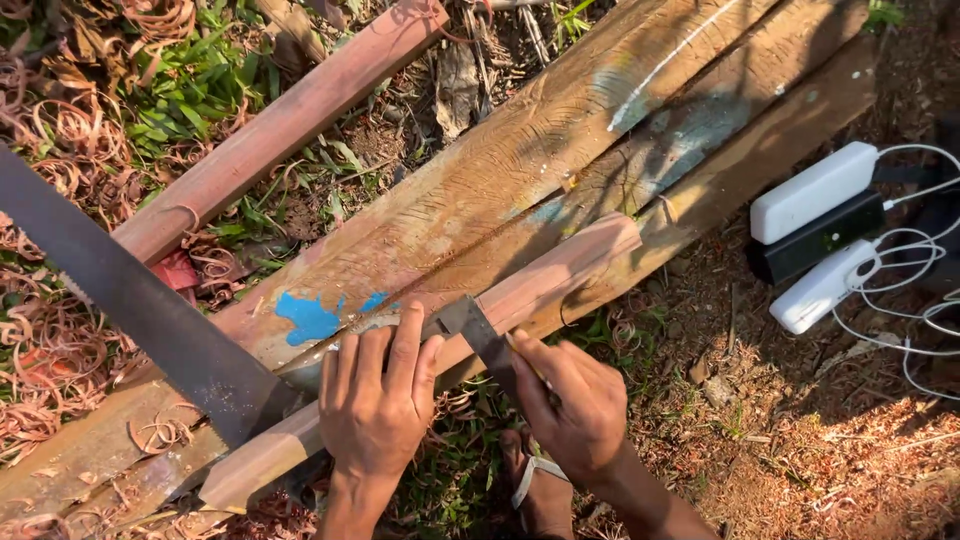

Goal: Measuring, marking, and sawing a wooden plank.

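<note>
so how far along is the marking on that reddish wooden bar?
Done: reddish wooden bar is planed smooth, and curled shavings litter the ground. In hand: left hand pins a dark metal square across the bar, while right hand holds a thin marker, largely hidden, against its blade. Left: no saw cut shows; the dark saw blade lies unused.

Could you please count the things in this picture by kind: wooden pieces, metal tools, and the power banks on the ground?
Wooden pieces: 3 – reddish batten, big plank, reddish beam
Metal tools: 2 – try square, saw blade
Power banks: 3 – two white, one black
Total: 8
</note>
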